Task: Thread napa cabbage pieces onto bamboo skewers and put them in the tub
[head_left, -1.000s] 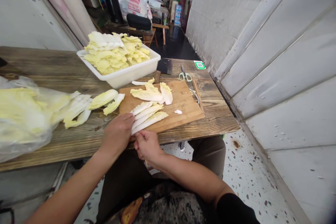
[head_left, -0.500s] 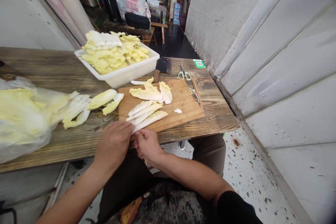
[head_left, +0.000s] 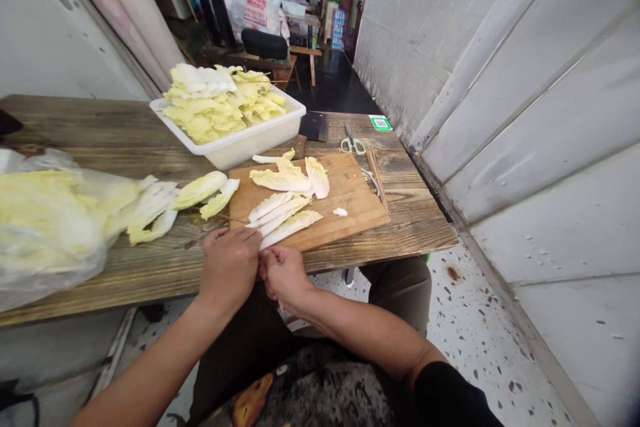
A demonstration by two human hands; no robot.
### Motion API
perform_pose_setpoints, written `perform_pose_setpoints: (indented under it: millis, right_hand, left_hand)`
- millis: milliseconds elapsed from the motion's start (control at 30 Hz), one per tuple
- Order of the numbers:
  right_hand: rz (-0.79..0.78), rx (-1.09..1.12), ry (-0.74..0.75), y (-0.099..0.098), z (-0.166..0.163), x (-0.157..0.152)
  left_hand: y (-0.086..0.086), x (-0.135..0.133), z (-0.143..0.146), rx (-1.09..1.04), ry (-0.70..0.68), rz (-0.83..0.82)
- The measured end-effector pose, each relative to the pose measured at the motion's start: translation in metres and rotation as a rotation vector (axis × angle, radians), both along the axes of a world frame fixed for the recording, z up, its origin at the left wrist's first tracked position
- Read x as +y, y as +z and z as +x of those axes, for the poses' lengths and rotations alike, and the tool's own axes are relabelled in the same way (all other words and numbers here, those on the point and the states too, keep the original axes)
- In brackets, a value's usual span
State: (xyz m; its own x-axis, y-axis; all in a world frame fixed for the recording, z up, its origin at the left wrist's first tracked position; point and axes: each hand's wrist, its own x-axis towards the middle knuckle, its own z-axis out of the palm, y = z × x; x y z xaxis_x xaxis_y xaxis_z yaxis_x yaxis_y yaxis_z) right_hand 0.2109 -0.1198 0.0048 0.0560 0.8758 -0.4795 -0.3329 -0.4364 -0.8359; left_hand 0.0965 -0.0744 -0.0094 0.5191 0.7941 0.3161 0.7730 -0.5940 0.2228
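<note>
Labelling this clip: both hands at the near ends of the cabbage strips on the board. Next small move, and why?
Probably draw the cabbage strips together into one bundle. Left hand and right hand already meet at their near ends, at the cutting board edge, while the far ends fan apart.

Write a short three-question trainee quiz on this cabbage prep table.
1. True or false: the white tub holding cut cabbage stands beyond the cutting board.
2. Which tool lies nearest the green-handled scissors? A) cleaver B) ladle C) whisk
3. What do the left hand and right hand meet at?

Key
1. True.
2. A.
3. The near ends of the long cabbage strips at the board's front edge; what exactly the fingers pinch cannot be told.
</note>
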Motion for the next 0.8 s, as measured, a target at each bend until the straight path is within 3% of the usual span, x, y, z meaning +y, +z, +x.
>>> perform_pose_setpoints:
  millis: [433, 800]
  right_hand:
    - [0.031, -0.01, -0.019, -0.003, 0.001, -0.002]
    - [0.08, -0.01, -0.037, 0.007, 0.003, -0.003]
  left_hand:
    - [0.016, 0.001, 0.011, 0.084, 0.018, 0.028]
    - [0.037, 0.013, 0.01, 0.123, -0.124, 0.052]
